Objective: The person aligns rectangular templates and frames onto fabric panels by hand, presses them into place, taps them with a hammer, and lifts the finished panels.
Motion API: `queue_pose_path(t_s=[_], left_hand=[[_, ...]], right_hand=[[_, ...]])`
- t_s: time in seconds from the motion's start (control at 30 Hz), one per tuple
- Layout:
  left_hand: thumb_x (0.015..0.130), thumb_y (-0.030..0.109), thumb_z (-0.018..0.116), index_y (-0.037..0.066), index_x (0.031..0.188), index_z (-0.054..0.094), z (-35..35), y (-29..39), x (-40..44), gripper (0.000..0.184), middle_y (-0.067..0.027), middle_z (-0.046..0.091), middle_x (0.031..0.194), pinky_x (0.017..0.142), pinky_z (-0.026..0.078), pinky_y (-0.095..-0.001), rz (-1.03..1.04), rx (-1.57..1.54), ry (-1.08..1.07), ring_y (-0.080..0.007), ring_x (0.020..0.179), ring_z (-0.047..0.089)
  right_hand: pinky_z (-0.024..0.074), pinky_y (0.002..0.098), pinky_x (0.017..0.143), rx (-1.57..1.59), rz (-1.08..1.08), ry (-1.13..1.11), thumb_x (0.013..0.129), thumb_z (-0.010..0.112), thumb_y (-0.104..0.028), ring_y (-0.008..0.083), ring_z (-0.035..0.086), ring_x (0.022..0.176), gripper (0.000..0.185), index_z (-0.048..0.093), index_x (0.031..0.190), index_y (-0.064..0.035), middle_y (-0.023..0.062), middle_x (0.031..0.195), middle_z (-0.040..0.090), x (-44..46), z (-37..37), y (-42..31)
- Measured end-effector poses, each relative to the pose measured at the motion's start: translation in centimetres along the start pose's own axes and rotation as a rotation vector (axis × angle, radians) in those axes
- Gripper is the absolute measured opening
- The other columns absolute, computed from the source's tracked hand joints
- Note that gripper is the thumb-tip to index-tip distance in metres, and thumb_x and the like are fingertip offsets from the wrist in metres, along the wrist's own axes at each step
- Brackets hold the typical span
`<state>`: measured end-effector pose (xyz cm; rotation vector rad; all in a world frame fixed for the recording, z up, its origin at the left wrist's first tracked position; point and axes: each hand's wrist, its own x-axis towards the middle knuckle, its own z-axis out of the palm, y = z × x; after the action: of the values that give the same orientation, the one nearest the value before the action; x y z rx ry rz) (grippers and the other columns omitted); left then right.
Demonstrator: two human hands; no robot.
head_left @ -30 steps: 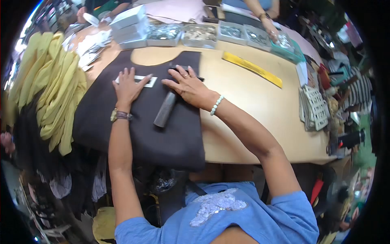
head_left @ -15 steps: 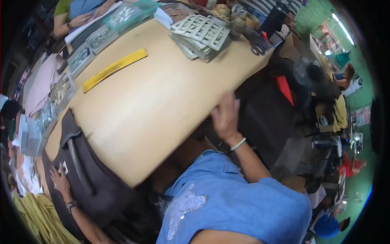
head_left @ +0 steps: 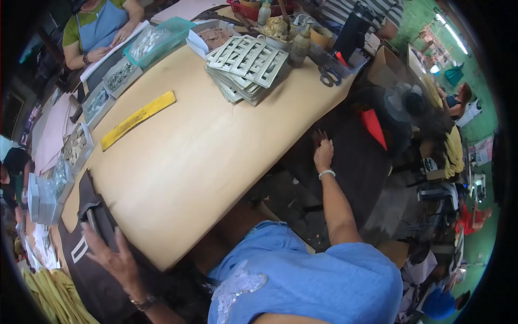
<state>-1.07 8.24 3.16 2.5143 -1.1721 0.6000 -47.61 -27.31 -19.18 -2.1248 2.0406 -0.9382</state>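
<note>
My left hand [head_left: 116, 262] is raised with its fingers spread, over a dark brown sheet [head_left: 145, 270] that hangs across the table's left edge. It holds nothing. A hammer [head_left: 90, 208] lies on that sheet, its handle partly hidden behind my fingers. Beside the hand is a small white rectangular piece [head_left: 79, 250] with a hole in it. My right hand [head_left: 324, 153] rests on or just above another dark brown sheet [head_left: 353, 162] beyond the table's right edge. Its fingers are stretched out, and nothing shows in them.
On the tan table [head_left: 178, 156] lie a yellow strip [head_left: 138, 120] and a stack of cut-out metal plates [head_left: 248, 67]. Scissors [head_left: 329, 76] and a black flask [head_left: 353, 27] stand at the far right. Trays of small parts [head_left: 120, 76] line the far-left edge. A co-worker [head_left: 102, 27] sits opposite.
My left hand has lifted off the dark sheet and moved right, uncovering the white piece. My right hand has gone from the table's edge out onto the dark sheet at the right.
</note>
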Motion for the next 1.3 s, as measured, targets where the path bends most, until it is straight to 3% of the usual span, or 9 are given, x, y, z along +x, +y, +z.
queue_pose_path(t_s=[0.17,0.3,0.37,0.5,0.57,0.67,0.77,0.9,1.3], left_hand=[[0.085,0.019,0.062,0.003,0.142,0.028,0.4,9.2,-1.8,0.068,-0.0152,0.031,0.147,0.111,0.009,-0.0517,0.0,-0.406,-0.147,-0.0281,0.138,0.025],[0.083,0.01,0.063,0.002,0.141,0.031,1.1,14.5,-2.8,0.067,-0.0175,0.033,0.145,0.111,0.02,-0.0372,0.097,-0.811,-0.359,-0.0261,0.137,0.027],[0.081,0.012,0.066,0.0,0.141,0.031,1.1,17.5,-2.9,0.071,-0.0185,0.034,0.145,0.11,0.024,-0.0357,0.193,-0.962,-0.487,-0.0263,0.136,0.029],[0.071,0.023,0.077,0.0,0.144,0.021,0.9,22.6,-1.5,0.095,-0.0217,0.031,0.144,0.109,0.027,-0.0392,0.407,-1.213,-0.609,-0.0303,0.135,0.03],[0.064,0.034,0.082,0.0,0.145,0.015,0.7,24.2,-0.8,0.111,-0.0255,0.03,0.143,0.109,0.027,-0.0407,0.414,-1.389,-0.587,-0.0343,0.134,0.03],[0.074,0.035,0.075,-0.003,0.144,0.012,0.9,23.6,-0.5,0.102,-0.0246,0.025,0.146,0.111,0.02,-0.0397,0.276,-1.533,-0.562,-0.0339,0.136,0.026],[0.088,0.013,0.051,-0.002,0.138,0.033,5.8,18.7,-2.4,0.055,-0.0196,0.042,0.134,0.104,0.031,-0.0379,0.401,-0.864,-0.309,-0.0313,0.124,0.04],[0.082,0.002,0.048,-0.003,0.129,0.048,5.7,12.5,-1.8,0.048,-0.014,0.062,0.11,0.091,0.046,-0.032,-0.811,-1.82,-0.498,-0.0238,0.101,0.059],[0.084,-0.001,0.058,-0.001,0.141,0.028,-2.7,6.7,-2.9,0.065,-0.0182,0.05,0.13,0.091,0.046,-0.036,-0.652,-0.726,0.065,-0.0228,0.109,0.055]], right_hand=[[0.044,0.0346,0.088,0.299,0.53,-0.099,0.091,0.055,-0.029,0.0236,0.06,0.101,0.034,0.064,0.109,-0.0014,0.0157,0.105,0.065,2.7,-4.6,-1.3],[0.0444,0.035,0.09,0.969,0.816,0.459,0.094,0.05,-0.032,0.0249,0.058,0.103,0.049,0.053,0.117,0.0114,0.017,0.116,0.06,6.0,-9.7,-0.9],[0.0426,0.0387,0.096,1.736,0.774,0.285,0.097,0.042,-0.029,0.028,0.056,0.109,0.049,0.045,0.126,0.0104,0.018,0.125,0.053,7.3,-15.8,-5.9],[0.0387,0.0407,0.102,1.83,0.47,0.156,0.099,0.037,-0.025,0.0273,0.052,0.115,0.044,0.043,0.131,0.0041,0.0161,0.129,0.05,6.8,-21.4,-17.6],[0.0393,0.0388,0.101,2.224,-0.184,-0.401,0.098,0.039,-0.024,0.0252,0.054,0.113,0.042,0.044,0.13,0.0033,0.0145,0.126,0.053,5.3,-19.2,-19.0],[0.0376,0.037,0.101,1.679,-0.36,-0.44,0.097,0.043,-0.023,0.0246,0.05,0.117,0.039,0.047,0.128,0.0011,0.0151,0.128,0.052,2.0,-17.3,-29.3],[0.0336,0.0385,0.103,1.246,-0.65,-0.67,0.096,0.046,-0.025,0.0269,0.045,0.122,0.04,0.048,0.127,-0.0007,0.0169,0.132,0.047,0.4,-18.6,-34.4],[0.0224,0.0482,0.108,0.591,-0.927,-0.458,0.093,0.049,-0.037,0.0366,0.03,0.133,0.054,0.042,0.134,-0.0027,0.0211,0.142,0.035,0.0,-14.2,-35.4],[0.0142,0.0632,0.105,-0.023,-0.657,-0.5,0.087,0.049,-0.054,0.0432,0.021,0.135,0.071,0.038,0.138,-0.0064,0.022,0.146,0.027,-4.7,-7.7,-29.6]])
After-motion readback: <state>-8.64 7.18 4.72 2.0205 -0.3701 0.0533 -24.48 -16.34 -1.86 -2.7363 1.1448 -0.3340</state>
